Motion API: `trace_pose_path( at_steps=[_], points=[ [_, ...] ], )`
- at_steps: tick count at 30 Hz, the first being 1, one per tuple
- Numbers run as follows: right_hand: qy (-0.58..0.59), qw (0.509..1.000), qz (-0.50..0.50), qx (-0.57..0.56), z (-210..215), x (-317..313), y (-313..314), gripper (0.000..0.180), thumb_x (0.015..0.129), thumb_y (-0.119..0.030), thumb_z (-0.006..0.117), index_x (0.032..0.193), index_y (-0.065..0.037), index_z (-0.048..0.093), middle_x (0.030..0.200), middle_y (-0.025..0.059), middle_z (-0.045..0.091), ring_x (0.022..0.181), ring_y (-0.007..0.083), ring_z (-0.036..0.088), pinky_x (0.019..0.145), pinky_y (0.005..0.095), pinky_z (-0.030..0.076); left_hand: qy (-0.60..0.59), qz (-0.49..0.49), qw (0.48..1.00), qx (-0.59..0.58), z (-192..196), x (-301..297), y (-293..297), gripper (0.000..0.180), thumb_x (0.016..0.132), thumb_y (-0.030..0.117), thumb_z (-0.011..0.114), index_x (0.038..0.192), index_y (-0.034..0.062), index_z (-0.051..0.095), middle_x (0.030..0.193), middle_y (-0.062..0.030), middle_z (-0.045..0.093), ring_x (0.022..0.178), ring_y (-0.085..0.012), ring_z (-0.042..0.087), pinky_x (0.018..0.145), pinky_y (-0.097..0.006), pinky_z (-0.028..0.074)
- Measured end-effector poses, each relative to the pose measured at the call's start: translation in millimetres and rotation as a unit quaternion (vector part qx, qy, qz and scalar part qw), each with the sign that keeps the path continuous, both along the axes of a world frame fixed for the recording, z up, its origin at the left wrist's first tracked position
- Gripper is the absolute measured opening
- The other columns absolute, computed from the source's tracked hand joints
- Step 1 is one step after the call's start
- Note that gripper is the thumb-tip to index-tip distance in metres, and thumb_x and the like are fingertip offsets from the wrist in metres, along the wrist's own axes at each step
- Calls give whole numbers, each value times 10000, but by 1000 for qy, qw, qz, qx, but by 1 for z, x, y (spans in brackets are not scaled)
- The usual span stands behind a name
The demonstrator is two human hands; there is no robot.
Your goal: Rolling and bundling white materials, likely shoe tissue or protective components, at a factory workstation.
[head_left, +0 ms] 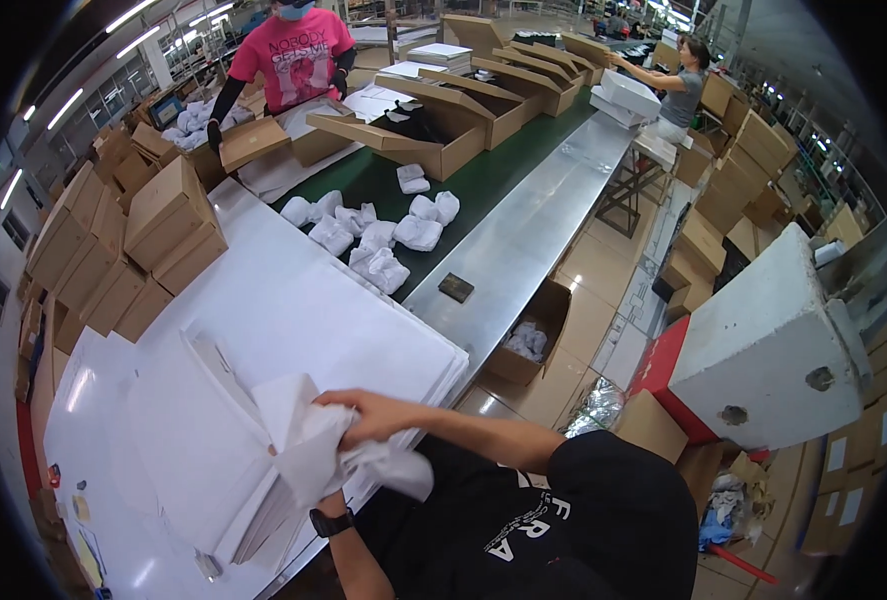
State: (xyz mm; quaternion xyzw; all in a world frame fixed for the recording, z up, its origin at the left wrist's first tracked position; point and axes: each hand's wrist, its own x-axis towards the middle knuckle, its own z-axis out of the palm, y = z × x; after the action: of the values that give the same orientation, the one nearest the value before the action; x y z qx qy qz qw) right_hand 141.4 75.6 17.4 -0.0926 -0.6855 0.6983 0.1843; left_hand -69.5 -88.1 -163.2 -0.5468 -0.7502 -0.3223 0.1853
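Note:
A crumpled sheet of white tissue paper (308,450) is bunched between my two hands, above a stack of white paper sheets (188,420) on the white table. My right hand (365,415) is closed over the top of it, fingers bent round the paper. From below, my left hand (331,503), with a dark watch at the wrist, supports the bundle; paper covers most of its fingers. A loose end of the tissue (395,470) hangs towards my shirt, blurred. Whether anything is wrapped inside cannot be seen.
Several white wrapped bundles (378,235) lie on the green conveyor belt (493,165), near open brown boxes (453,130). Closed boxes (173,220) are stacked at the table's left. A person in pink (293,55) stands across; another person (681,95) works at the far right.

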Motion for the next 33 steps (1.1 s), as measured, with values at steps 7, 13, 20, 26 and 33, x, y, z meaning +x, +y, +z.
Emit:
trace_pose_path(
  at_steps=[7, 13, 20, 26, 33],
  points=[
    [49, 916, -392, 74, -93, 2, 100, 856, 725, -239, 848, 1408, -50, 367, 1281, 195, 604, 1218, 309, 591, 1011, 396, 482, -202, -128, 971, -11, 88, 104, 68, 111, 923, 124, 654, 955, 44, 722, 899, -137, 666, 817, -315, 630, 733, -405, 489],
    [24, 855, -474, 210, -126, 3, 74, 850, 800, -233, 816, 1460, 2, 335, 1303, 238, 606, 1184, 356, 630, 975, 425, 513, -418, -53, 904, 73, 71, 102, 80, 266, 1000, 219, 584, 950, -19, 690, 865, -176, 684, 812, -304, 642, 727, -377, 485],
    [-7, 784, -595, 179, -101, -19, 74, 759, 865, -259, 797, 1394, 45, 346, 1299, 272, 558, 1226, 382, 554, 1045, 426, 411, -222, -188, 955, -55, 102, 140, 27, 797, 847, 281, 768, 1518, 92, 380, 1442, -227, 480, 1363, -447, 416, 1146, -557, 310],
    [-105, 782, -592, 166, -122, 7, 69, 928, 816, -288, 802, 1481, 81, 270, 1437, 297, 459, 1360, 411, 456, 1143, 437, 364, -116, -126, 978, -123, 80, 164, 32, 760, 806, 183, 772, 1485, 87, 443, 1389, -222, 513, 1355, -456, 419, 1150, -597, 279],
    [-40, 845, -533, 19, -92, 37, 35, 808, 827, -212, 757, 1437, -42, 255, 1320, 277, 573, 1239, 418, 575, 1008, 455, 467, -47, -117, 979, -159, 76, 159, 23, 471, 850, 176, 715, 1314, 192, 642, 1274, -195, 572, 1332, -462, 449, 1124, -635, 307]
  ],
)
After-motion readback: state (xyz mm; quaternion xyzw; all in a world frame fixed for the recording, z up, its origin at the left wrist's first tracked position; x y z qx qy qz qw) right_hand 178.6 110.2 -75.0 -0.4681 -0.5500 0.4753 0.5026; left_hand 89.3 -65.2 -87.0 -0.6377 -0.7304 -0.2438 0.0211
